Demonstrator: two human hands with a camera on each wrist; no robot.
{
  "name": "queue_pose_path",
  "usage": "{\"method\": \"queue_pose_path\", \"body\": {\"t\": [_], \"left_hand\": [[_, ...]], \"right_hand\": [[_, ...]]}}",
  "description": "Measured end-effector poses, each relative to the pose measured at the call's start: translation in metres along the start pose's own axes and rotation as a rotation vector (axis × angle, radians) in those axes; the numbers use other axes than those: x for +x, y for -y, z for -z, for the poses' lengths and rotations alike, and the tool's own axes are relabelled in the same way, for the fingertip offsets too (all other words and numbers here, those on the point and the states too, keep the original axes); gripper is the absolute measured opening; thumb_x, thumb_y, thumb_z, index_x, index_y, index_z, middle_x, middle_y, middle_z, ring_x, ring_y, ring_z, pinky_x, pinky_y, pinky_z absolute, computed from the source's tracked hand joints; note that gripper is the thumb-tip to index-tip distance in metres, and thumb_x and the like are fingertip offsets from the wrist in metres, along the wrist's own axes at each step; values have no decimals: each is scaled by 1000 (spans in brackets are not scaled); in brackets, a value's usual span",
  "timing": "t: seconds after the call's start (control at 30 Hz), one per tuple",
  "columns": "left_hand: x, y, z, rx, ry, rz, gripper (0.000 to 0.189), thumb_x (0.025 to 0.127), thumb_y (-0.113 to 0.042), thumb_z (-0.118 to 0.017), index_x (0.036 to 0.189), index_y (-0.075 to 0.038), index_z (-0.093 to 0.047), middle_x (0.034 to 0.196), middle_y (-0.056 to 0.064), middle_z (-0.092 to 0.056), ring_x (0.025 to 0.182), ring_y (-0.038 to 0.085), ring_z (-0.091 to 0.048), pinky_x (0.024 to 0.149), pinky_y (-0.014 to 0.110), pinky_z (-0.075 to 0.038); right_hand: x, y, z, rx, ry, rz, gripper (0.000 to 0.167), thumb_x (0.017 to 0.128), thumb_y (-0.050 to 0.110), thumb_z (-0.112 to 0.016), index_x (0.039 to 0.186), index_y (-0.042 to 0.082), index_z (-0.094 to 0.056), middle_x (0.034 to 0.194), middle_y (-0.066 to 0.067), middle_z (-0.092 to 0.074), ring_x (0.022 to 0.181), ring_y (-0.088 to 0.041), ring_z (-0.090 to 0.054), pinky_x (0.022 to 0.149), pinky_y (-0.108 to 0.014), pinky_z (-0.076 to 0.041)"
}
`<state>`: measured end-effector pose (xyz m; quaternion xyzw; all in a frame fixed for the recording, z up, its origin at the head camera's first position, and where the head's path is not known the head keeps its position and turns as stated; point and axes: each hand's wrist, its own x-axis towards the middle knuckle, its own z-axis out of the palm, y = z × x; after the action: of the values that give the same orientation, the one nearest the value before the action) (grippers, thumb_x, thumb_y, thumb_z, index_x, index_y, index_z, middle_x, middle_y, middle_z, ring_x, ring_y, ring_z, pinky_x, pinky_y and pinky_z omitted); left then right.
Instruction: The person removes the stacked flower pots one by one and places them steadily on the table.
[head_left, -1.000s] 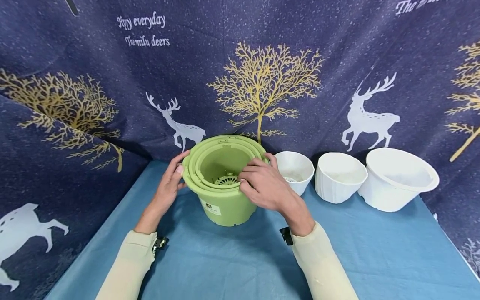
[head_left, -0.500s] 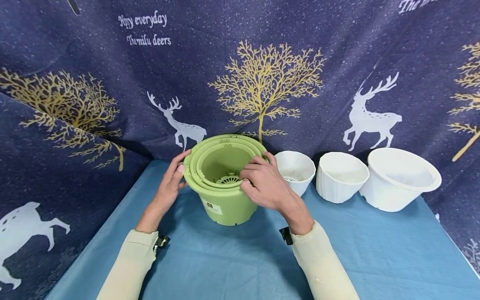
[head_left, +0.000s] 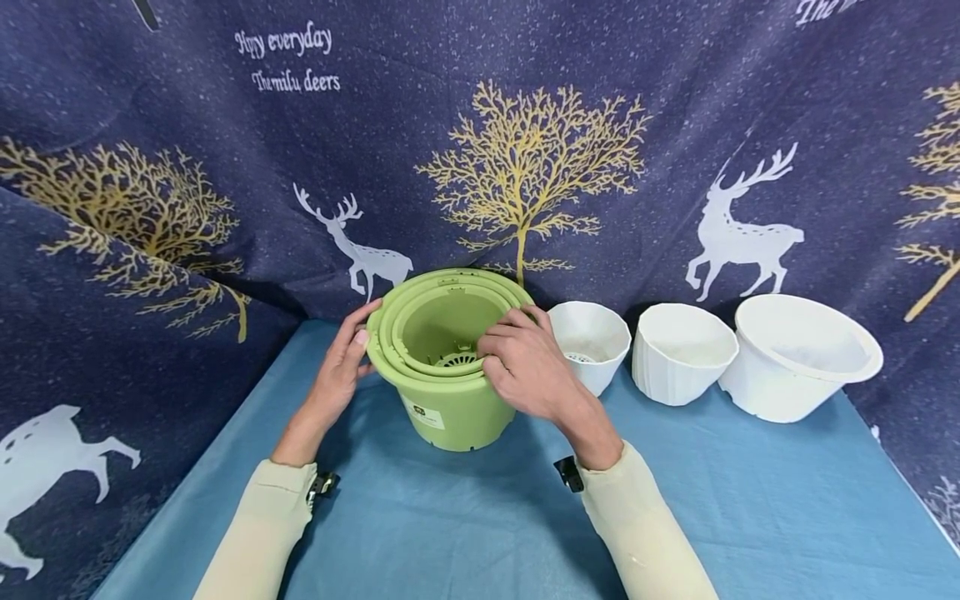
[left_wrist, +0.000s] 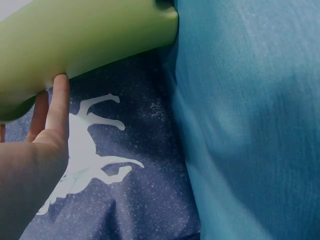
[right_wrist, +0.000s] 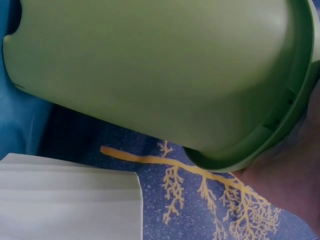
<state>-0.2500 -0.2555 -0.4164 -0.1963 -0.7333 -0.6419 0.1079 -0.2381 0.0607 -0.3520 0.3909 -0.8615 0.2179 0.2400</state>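
In the head view a nested stack of green plastic flower pots stands upright, the outer flower pot (head_left: 468, 417) bearing a white label. The innermost pot (head_left: 442, 325) shows a slotted base. My left hand (head_left: 339, 367) rests at the outer pot's left rim, its straight fingers (left_wrist: 60, 102) touching the wall below the rim in the left wrist view. My right hand (head_left: 528, 358) curls over the right side of the rims and grips the innermost pot; its fingertips are hidden inside. The right wrist view shows the outer pot's wall (right_wrist: 150, 65) and rim close up.
To the right stand a small white pot (head_left: 588, 333) with a perforated base, a ribbed white pot (head_left: 678, 375) and a larger white pot (head_left: 780, 387). Blue cloth (head_left: 450, 525) covers the table. Behind hangs a dark blue curtain (head_left: 420, 150) with deer and trees.
My right hand has shifted very slightly left and further over the rims, covering a bit more of the slotted base. The left hand and the pots look the same.
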Motion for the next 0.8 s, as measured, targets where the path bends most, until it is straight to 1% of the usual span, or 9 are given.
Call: {"method": "queue_pose_path", "body": {"t": [0.2, 0.43, 0.53, 0.63, 0.8], "left_hand": [[0, 0, 0, 3, 3, 1, 50, 118, -28, -35, 167, -18, -36, 125, 6, -57, 113, 13, -62, 83, 32, -61], [-1, 0, 0, 8, 4, 3, 50, 117, -29, -35, 167, -19, -36, 127, 6, -57, 115, 14, -62, 84, 34, -61], [-1, 0, 0, 10, 5, 3, 50, 118, -28, -35, 167, -19, -36, 127, 6, -57, 115, 14, -62, 84, 34, -61], [-1, 0, 0, 11, 3, 4, 50, 118, -29, -36, 166, -20, -37, 127, 7, -57, 115, 14, -63, 84, 34, -61], [0, -1, 1, 14, 3, 6, 50, 118, -30, -36, 167, -21, -37, 131, 6, -57, 117, 14, -62, 85, 33, -61]], "right_hand": [[-1, -2, 1, 12, 28, -20, 42, 99, 16, -33, 84, 23, -71, 95, 10, -74, 107, -17, -56, 115, -51, -28], [-1, -2, 1, 13, 40, -27, 43, 100, 16, -33, 87, 24, -73, 97, 11, -73, 108, -17, -56, 115, -51, -28], [-1, -2, 1, 18, 34, -23, 43, 100, 16, -32, 87, 23, -73, 96, 10, -73, 107, -18, -55, 114, -51, -29], [0, -2, 0, 30, 21, -21, 42, 99, 15, -32, 90, 21, -73, 100, 9, -73, 108, -18, -55, 112, -52, -30], [0, -4, -1, 85, -14, -15, 33, 93, 11, -36, 89, 19, -68, 98, 7, -70, 104, -19, -53, 108, -52, -32]]}}
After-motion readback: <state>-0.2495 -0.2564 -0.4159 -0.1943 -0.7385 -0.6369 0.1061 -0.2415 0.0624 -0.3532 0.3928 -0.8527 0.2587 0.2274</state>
